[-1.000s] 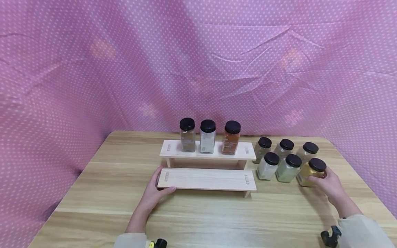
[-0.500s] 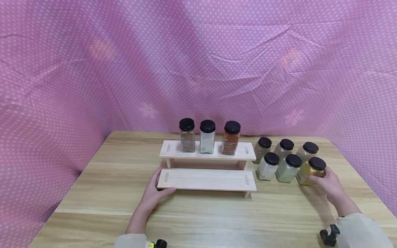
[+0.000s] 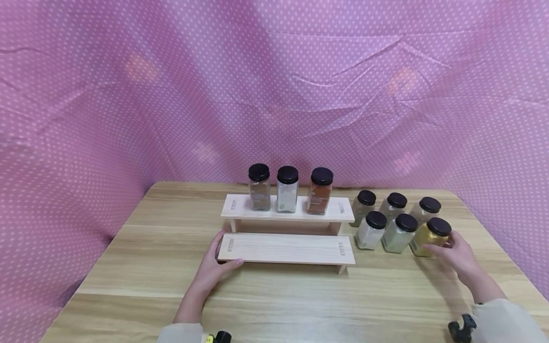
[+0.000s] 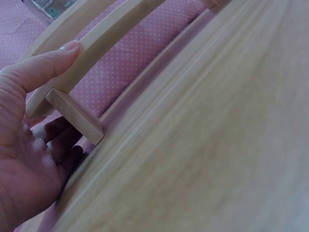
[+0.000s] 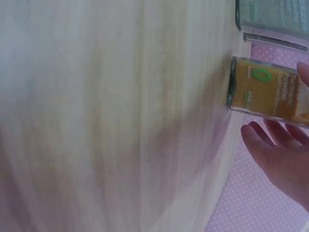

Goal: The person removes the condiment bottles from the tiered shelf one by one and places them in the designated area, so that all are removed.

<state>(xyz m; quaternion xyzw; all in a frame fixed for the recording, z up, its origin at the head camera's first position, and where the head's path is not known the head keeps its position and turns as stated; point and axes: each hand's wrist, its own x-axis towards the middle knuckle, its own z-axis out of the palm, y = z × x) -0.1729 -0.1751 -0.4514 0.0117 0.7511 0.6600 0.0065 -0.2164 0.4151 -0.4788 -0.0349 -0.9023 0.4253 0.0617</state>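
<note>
My left hand (image 3: 212,269) grips the left end of a pale wooden two-step spice rack (image 3: 285,247). In the left wrist view its thumb lies on the board's edge and the other fingers are beside the rack's leg (image 4: 77,116). My right hand (image 3: 456,255) is at a turmeric powder jar (image 3: 426,240) with a black lid, standing upright on the table. The right wrist view has the thumb at the jar's upper part, with a gap between the other fingers (image 5: 260,142) and its side. This jar is the front right one of a group of several spice jars.
Three black-lidded jars, brown (image 3: 259,195), white (image 3: 287,196) and red (image 3: 319,197), stand on the upper step. Close by the turmeric are a pale green jar (image 3: 398,238) and a white jar (image 3: 370,236). A pink dotted cloth (image 3: 274,95) hangs behind the wooden table (image 3: 283,305).
The turmeric jar has shifted slightly back. My right wrist has since moved a little to the right, the fingers loosening from the jar. The left hand and rack stay put.
</note>
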